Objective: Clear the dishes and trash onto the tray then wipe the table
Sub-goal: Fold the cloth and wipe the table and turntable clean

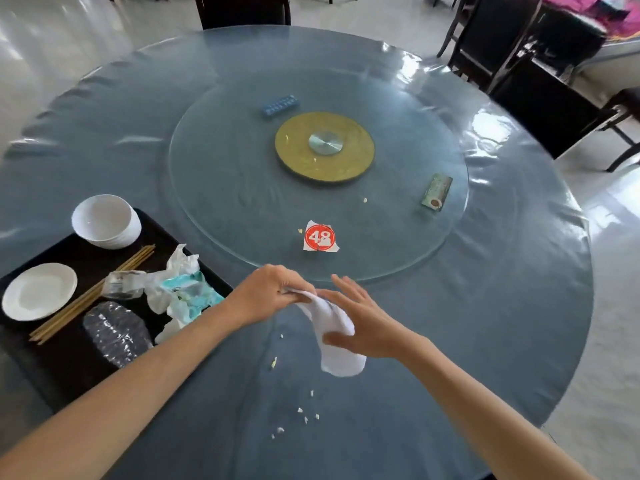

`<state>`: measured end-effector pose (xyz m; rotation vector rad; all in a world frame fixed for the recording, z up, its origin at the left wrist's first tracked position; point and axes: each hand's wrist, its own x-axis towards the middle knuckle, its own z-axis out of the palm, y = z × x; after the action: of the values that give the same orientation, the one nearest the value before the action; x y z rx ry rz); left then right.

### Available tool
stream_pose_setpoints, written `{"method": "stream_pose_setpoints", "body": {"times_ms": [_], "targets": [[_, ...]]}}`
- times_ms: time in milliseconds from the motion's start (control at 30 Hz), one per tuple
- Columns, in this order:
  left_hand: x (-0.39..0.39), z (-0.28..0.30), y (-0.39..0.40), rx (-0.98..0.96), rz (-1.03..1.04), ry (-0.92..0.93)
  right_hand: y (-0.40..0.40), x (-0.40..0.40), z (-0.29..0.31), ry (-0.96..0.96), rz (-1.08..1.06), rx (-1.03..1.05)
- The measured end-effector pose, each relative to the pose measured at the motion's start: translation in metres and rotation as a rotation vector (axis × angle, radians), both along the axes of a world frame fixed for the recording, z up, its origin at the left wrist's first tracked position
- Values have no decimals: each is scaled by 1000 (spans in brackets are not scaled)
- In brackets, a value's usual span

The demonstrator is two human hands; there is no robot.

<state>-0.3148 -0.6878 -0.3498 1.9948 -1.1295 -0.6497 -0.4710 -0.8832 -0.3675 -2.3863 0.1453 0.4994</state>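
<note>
Left hand (268, 294) at lower centre of the frame, fingers curled, pinching the top end of a white cloth (334, 336). The cloth hangs down from that hand above the table (502, 306). Right hand (363, 327) just right of it, fingers straight and spread, palm against the cloth's right side, thumb laid across the cloth, not gripping.

Black tray (62, 368) at lower left, on the table edge. On it: stacked white bowls (105, 221) at the far corner, a white plate (38, 291) at the left, wooden chopsticks (91, 294) lying diagonally, a crushed clear bottle (117, 332), crumpled tissue and a teal wrapper (187, 292) at the tray's right edge, partly overhanging.

Small crumbs (301, 410) scattered on the table in the lower middle, below the cloth.

On the glass turntable (242, 188): a torn red "48" paper (319, 237) near its front rim, a blue strip (280, 105) at upper centre, possibly a pill pack, blurred, and a green packet (436, 191) at right. Yellow hub (325, 146) in the centre.

Dark chairs (540, 84) at upper right.
</note>
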Motion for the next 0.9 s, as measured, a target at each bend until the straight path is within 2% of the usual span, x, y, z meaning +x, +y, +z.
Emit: {"method": "stream_pose_setpoints", "body": {"times_ms": [100,267,400,500,600,667,733,800,900], "targets": [[36,3,-8,-102,-30,-18,-5,33,-6,-70,6,134],[99,-4,-32,-223,18,78,-25,95,-19,-266,-135,199],[166,-14,-62,-252,44,-49,-51,164,-23,-296,-132,160],[220,-33,-82,-146,222,-163,-87,233,-26,-369,-167,49],[254,-68,-84,146,431,-142,-136,306,-40,-404,-281,-87],[254,-101,-75,303,432,-136,-166,347,-57,-359,-357,-118],[238,-133,-61,377,391,-133,-190,379,-76,-278,-389,-164],[219,-160,-47,439,360,-177,-201,399,-96,-147,-300,-265],[204,-185,-34,450,352,-414,-196,411,-129,-25,-100,-478]]}}
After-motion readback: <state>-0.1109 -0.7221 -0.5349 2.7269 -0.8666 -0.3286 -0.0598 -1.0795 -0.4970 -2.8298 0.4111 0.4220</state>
